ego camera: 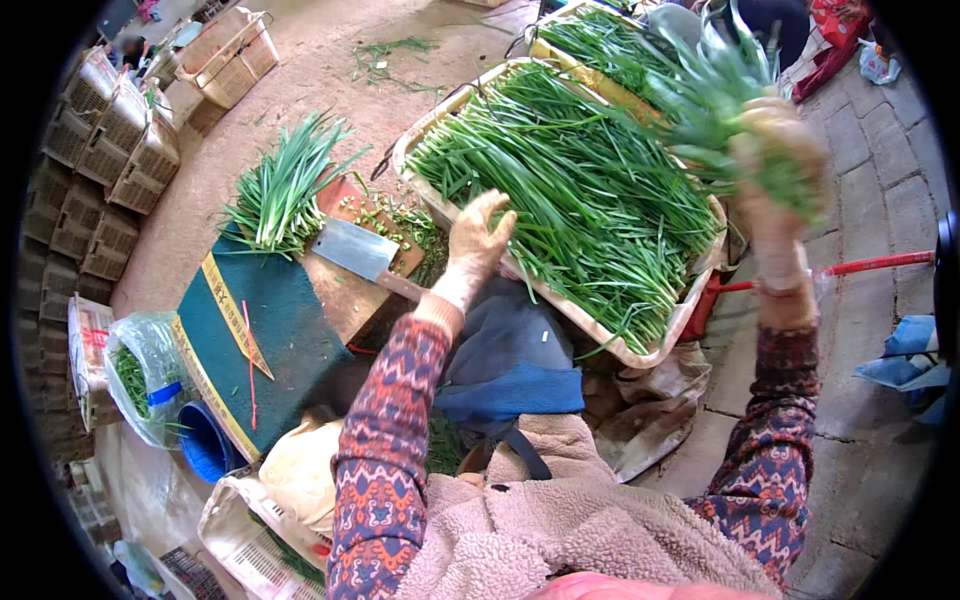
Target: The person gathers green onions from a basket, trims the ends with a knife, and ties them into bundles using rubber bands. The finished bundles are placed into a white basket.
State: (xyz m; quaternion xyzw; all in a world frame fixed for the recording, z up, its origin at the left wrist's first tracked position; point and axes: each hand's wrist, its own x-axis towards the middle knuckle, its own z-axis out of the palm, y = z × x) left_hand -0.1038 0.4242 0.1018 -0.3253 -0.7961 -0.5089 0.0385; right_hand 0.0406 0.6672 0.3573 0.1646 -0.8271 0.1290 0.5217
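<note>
My right hand (pixel 780 157), blurred by motion and gloved, grips a bunch of green leafy stalks (pixel 705 97) above the right end of a large plastic crate (pixel 600 337). The crate is full of long garlic chives or similar greens (pixel 555 172). My left hand (pixel 484 232), in a tan glove, hovers at the crate's near left edge with thumb and fingers apart. To its left a cleaver (pixel 356 249) lies on a wooden board (pixel 337 292) with cut stalk ends around it. Beyond the blade rests a trimmed bunch of greens (pixel 281 195), partly over a teal mat (pixel 277 322).
A second crate of greens (pixel 600 45) adjoins at the top. Stacked crates (pixel 105 142) line the far left. A blue bucket (pixel 206 442) and a plastic bag of greens (pixel 146 382) are at lower left. Part of another person (pixel 832 45) shows at upper right.
</note>
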